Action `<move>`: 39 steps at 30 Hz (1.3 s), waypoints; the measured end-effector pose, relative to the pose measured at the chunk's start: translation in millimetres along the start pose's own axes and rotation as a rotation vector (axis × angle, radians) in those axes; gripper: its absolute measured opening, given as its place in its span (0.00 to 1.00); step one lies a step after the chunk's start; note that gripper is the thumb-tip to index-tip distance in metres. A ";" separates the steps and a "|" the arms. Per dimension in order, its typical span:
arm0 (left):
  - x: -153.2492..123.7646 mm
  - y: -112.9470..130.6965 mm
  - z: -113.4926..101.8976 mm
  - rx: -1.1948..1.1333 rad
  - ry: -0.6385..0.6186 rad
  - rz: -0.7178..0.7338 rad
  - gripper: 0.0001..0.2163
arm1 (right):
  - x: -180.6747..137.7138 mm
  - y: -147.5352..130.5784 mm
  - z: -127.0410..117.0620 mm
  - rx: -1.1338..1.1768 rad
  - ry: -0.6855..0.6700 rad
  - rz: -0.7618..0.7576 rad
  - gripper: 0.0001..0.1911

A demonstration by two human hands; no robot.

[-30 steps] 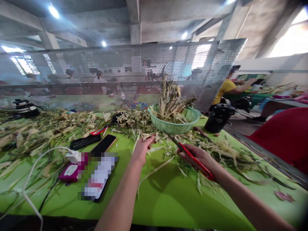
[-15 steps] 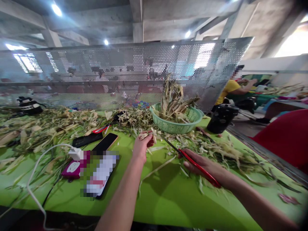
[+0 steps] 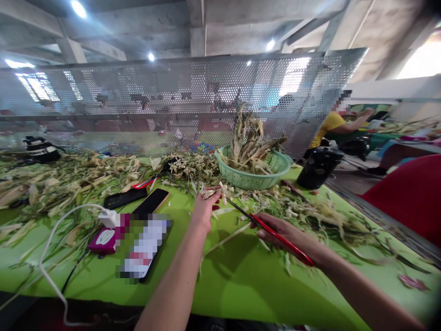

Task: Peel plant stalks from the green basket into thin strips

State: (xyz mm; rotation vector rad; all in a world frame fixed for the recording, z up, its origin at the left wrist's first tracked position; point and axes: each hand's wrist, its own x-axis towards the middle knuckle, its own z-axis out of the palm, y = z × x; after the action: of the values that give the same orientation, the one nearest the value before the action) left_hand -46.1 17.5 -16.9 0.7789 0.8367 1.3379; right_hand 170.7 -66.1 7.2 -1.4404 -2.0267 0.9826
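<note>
My left hand [image 3: 204, 209] is raised over the green table [image 3: 237, 285] with its fingers pinched on a small pale piece of dried plant [image 3: 215, 191]. My right hand [image 3: 285, 232] grips red-handled scissors [image 3: 262, 223]; their dark blades point up and left, with the tips close to the piece in my left hand. Cut scraps of husk and leaf [image 3: 310, 211] lie scattered just beyond both hands.
A green plastic basket [image 3: 272, 177] full of dried husks stands behind the hands. Phones [image 3: 151, 202], a charger with white cable [image 3: 106, 218] and a second pair of red scissors [image 3: 144, 184] lie at left. A perforated metal screen [image 3: 172, 101] backs the table. A person in yellow [image 3: 330, 126] sits far right.
My left hand lifted from the table with the pale piece pinched in it. My right hand shifted slightly right, bringing the scissor tips up to that piece.
</note>
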 end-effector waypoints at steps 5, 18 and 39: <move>0.7 -1.6 0.9 -0.063 0.015 -0.031 0.21 | 1.1 2.9 2.6 0.104 -0.062 0.024 0.20; -2.0 -1.9 3.3 -0.128 0.012 -0.084 0.20 | 8.5 5.9 11.2 0.183 -0.065 0.035 0.21; -1.2 -3.7 2.5 -0.147 0.013 -0.083 0.20 | 9.2 0.0 10.0 0.091 -0.031 0.044 0.22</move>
State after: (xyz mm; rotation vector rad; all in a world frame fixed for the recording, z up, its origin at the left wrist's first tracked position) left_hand -42.1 16.0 -18.8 0.6148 0.7637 1.3161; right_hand 160.4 -60.3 0.6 -1.4361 -1.9527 1.1071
